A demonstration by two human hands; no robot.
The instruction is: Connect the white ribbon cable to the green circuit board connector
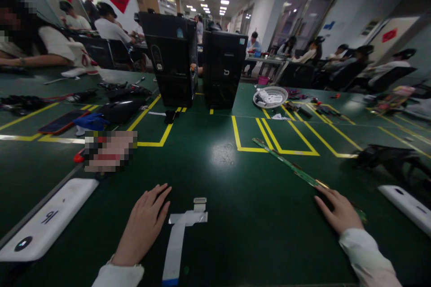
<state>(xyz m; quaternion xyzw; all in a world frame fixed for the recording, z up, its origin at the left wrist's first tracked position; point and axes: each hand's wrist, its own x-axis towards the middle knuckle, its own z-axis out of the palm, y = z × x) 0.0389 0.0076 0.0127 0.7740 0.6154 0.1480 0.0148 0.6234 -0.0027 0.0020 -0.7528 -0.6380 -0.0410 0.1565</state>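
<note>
My left hand [143, 222] lies open on the green table, its fingers stretched out just left of a flat ribbon cable [175, 244]. That cable is white with a blue end, a silvery crosspiece and a small connector at its far end. On the right, a long, narrow green circuit board [286, 163] lies slantwise on the table. My right hand [338, 210] rests over its near part, with fingertips touching the board and thumb apart. The hand hides some of the board, and the near tip shows beyond the wrist.
White casings lie at left [50, 217] and right [409, 206]. Two black computer towers [220, 71] stand at the back, beside a white basket [257, 98] of small parts. A blurred patch [111, 152] covers something at left. Yellow tape marks the table; people sit beyond.
</note>
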